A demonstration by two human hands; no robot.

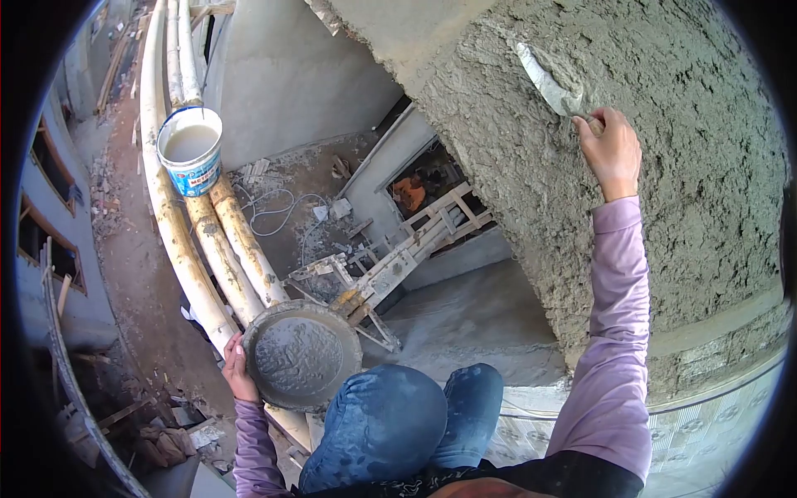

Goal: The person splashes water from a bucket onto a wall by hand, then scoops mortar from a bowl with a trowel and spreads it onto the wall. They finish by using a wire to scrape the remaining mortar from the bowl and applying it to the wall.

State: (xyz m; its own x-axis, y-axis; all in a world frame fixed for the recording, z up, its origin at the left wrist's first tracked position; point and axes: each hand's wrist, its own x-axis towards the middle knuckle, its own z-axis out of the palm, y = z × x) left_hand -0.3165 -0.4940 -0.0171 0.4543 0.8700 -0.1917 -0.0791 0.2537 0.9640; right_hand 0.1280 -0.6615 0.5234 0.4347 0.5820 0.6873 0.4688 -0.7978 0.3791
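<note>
Beside the knees [388, 417], a mortar basin [355, 355] is clasped at its rim by the left hand [240, 371]; against rough plaster [706, 174], a trowel [545, 83] is gripped by the right hand [611, 153].

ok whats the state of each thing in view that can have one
right hand, closed on trowel handle
trowel, blade at the plaster
plaster, rough, unsmoothed
left hand, holding basin rim
basin, upright, holding grey mortar
bucket, lidless, holding cloudy liquid
poles, spattered
</note>
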